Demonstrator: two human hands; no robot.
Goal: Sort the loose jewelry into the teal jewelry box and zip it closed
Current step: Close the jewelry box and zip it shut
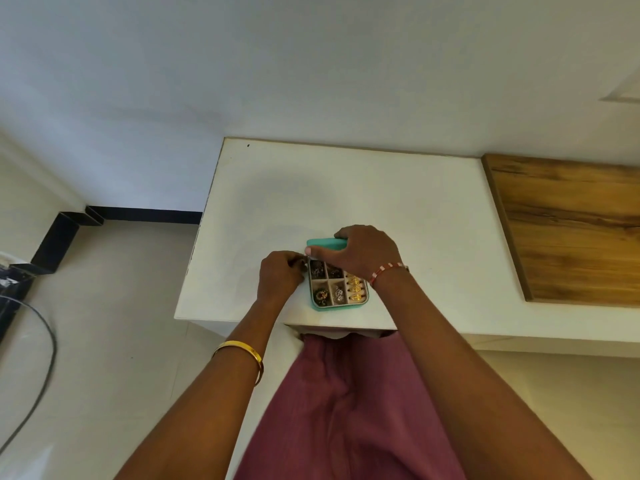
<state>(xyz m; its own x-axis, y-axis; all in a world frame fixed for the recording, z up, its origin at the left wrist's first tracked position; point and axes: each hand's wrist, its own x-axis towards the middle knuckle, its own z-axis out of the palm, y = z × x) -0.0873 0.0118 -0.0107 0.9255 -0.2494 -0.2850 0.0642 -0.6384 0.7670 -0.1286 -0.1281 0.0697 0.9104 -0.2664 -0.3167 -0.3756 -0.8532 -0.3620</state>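
Observation:
The teal jewelry box (341, 307) lies near the front edge of the white table (346, 195). Its compartments hold dark beaded pieces (320, 295) and gold rings (354, 289). The teal lid (325, 242) is partly lowered over the back of the box. My right hand (363, 251) grips the lid from above, thumb at its left corner. My left hand (280, 273) is curled at the box's back left corner and pinches something small there, apparently the zipper pull, which I cannot see clearly.
A wooden panel (571, 226) lies on the right side of the counter. Left of the table is tiled floor with a black cable (45, 344) and dark objects. A maroon garment (346, 410) hangs below the table's front edge.

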